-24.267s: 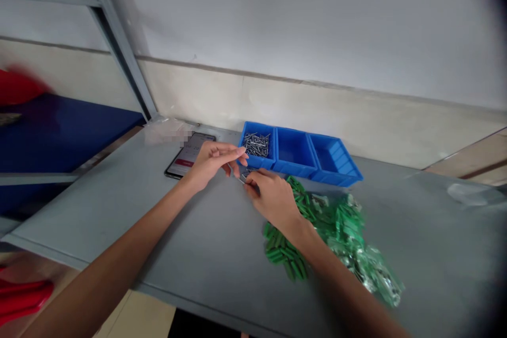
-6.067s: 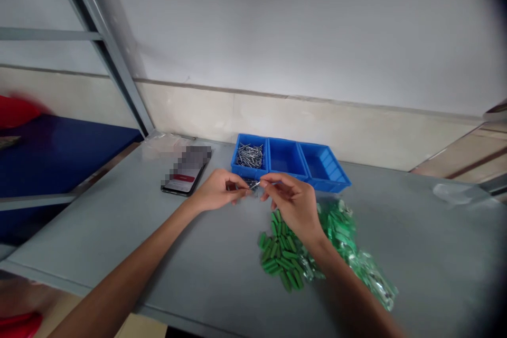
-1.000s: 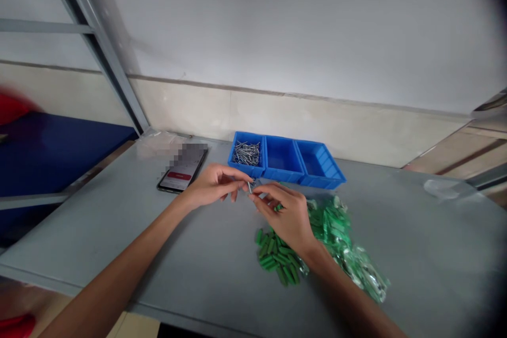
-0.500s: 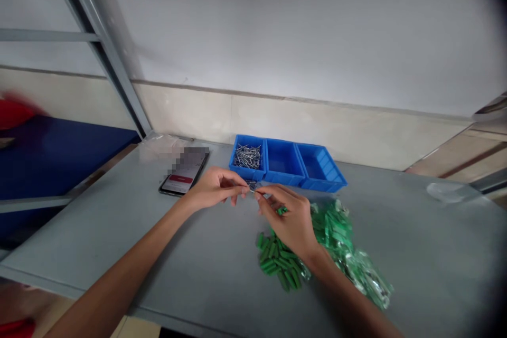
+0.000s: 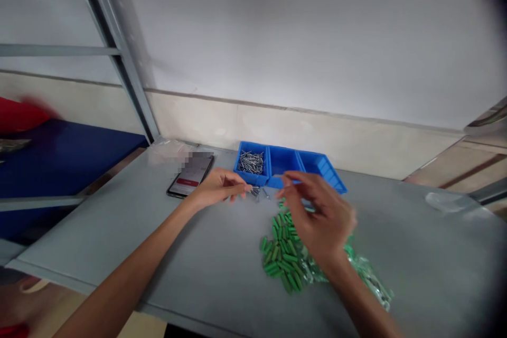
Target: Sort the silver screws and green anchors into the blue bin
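Observation:
My left hand point(image 5: 222, 187) is closed in a pinch beside a few loose metal screws point(image 5: 256, 191) on the table. Whatever sits between its fingertips is too small to make out. My right hand point(image 5: 322, 216), smeared by motion, is raised over green plastic wall plugs point(image 5: 285, 253), its thumb and index finger curled close together. Anything in that pinch is blurred. Under and behind the right forearm, clear plastic bags point(image 5: 370, 280) lie partly hidden. Just beyond both hands is a blue three-part bin point(image 5: 253, 178), its left compartment filled with screws point(image 5: 251, 162).
A phone point(image 5: 192, 174) lies left of the bin, with crumpled clear plastic point(image 5: 168, 150) behind it. More clear plastic point(image 5: 446, 200) is at the right on the grey table point(image 5: 206, 269). A metal frame post point(image 5: 130, 74) rises at the back left, beside a blue surface point(image 5: 71, 140).
My hands, whose fingertips met over a small metal piece, are now apart. The right hand has moved right and toward the camera; the left stays near the loose screws. The view has shifted slightly.

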Available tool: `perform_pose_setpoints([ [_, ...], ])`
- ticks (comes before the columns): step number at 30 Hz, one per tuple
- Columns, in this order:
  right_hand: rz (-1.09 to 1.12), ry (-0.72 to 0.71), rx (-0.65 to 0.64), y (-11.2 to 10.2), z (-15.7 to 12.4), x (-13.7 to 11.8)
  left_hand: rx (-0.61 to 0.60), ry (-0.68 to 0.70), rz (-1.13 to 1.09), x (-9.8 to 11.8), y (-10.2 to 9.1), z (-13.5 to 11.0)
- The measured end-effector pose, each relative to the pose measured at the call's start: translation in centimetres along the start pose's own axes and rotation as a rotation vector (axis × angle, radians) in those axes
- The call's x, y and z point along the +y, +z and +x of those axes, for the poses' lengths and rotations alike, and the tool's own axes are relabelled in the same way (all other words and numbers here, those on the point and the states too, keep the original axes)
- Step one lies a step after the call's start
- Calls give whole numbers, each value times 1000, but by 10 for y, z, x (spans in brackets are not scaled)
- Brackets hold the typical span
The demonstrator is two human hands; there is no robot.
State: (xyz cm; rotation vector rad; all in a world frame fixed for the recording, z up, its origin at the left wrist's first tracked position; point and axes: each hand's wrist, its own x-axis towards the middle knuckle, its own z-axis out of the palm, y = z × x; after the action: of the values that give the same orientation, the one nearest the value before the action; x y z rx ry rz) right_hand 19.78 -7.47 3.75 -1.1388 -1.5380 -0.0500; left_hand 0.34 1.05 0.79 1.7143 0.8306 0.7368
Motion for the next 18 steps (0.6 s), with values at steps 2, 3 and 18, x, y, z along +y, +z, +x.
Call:
perform_pose_setpoints([
  [2, -50, -88, 168, 1, 16, -8, 38, -11, 25, -4, -6, 1],
  [3, -61, -92, 208, 5, 23, -8, 50, -16, 35, -6, -8, 2],
  [18, -154, 225, -229, 13, 1, 49, 9, -23, 101, -21, -14, 4],
])
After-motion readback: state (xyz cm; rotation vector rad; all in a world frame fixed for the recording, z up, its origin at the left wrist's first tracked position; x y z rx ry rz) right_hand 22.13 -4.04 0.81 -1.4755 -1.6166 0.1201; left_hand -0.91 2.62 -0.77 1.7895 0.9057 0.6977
